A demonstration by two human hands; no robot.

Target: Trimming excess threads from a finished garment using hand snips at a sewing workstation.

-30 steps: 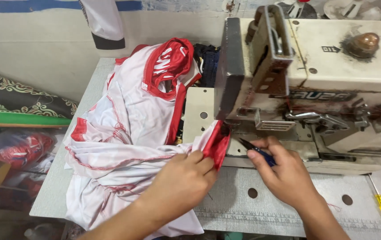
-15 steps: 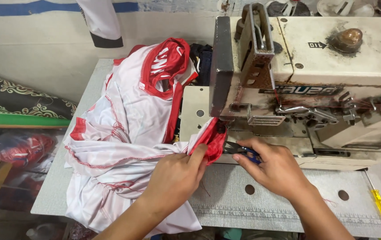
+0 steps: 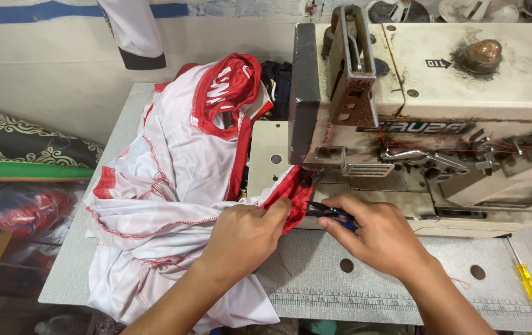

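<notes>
A white garment with red trim (image 3: 173,186) lies heaped on the left of the sewing table. My left hand (image 3: 244,236) pinches its red edge (image 3: 290,195) just in front of the machine's needle area. My right hand (image 3: 377,232) holds a small pair of blue-handled thread snips (image 3: 331,214), with the blades pointing left at that red edge. An old cream industrial sewing machine (image 3: 439,105) stands right behind both hands.
A yellow-handled screwdriver (image 3: 529,282) lies at the table's right. The grey table top (image 3: 365,282) has round holes and a printed ruler along its front edge. Patterned fabric (image 3: 24,139) and a bag of red cloth (image 3: 24,211) sit at the left.
My hands and the red edge have stayed by the needle area; the snips' blades have closed in on the edge. My view has shifted slightly.
</notes>
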